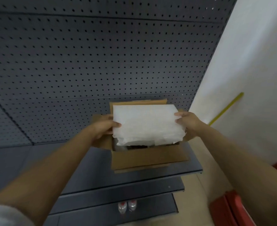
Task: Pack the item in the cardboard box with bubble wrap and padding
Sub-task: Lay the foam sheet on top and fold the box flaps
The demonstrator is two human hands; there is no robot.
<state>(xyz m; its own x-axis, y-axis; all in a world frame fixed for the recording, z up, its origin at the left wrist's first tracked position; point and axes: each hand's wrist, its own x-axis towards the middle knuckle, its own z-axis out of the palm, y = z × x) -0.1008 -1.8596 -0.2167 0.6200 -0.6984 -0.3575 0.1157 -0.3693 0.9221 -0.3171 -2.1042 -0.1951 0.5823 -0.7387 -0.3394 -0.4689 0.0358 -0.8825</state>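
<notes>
Over the open cardboard box (148, 158) on the dark shelf (175, 172), a white padding sheet (146, 123) hangs pinched at nine o'clock by the left hand (101, 128) and three o'clock by the right hand (187, 121), seemingly light, soft and floppy, so opposite-edge holds suit it.

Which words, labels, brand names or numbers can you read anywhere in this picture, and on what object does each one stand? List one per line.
None can be read.
Cardboard box: plain brown flaps, no print showing.
White padding sheet: blank.
Two bottles on the lower shelf: red on their labels, too small and blurred to read.
Pegboard panel: holes only, no sign.
</notes>
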